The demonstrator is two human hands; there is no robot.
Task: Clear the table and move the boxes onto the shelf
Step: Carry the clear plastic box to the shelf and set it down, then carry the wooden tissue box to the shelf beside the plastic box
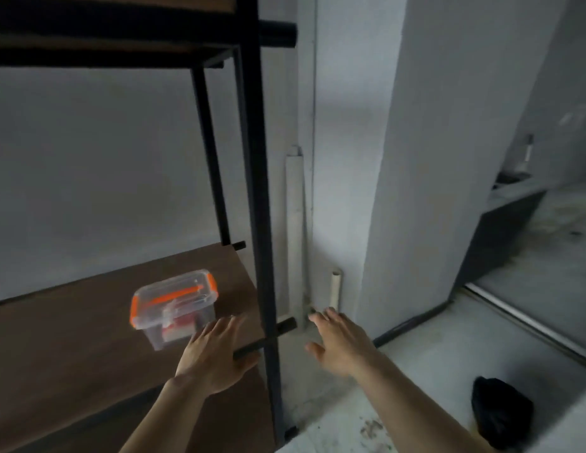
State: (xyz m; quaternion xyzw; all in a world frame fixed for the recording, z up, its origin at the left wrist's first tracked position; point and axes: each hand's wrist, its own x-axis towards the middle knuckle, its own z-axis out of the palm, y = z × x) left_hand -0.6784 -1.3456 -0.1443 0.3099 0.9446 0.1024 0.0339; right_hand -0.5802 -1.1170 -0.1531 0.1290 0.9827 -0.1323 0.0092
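The left hand (213, 351) hovers spread and empty over the shelf (72, 338) board's front right corner, fingertips just beside one clear box (175, 307) with orange clips. The box sits on the board near its right edge, long axis slanting from front left to back right. The right hand (342, 341), fingers splayed, holds nothing beyond the black upright post (259, 191). Two pale pipes (295, 230) lean in the wall corner.

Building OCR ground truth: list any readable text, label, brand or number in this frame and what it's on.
None readable.
Clear plastic box with orange latches on the brown wooden shelf board: red contents inside, any print too blurred to read.
Black metal shelf frame, white pipes, black object on the floor: no markings visible.
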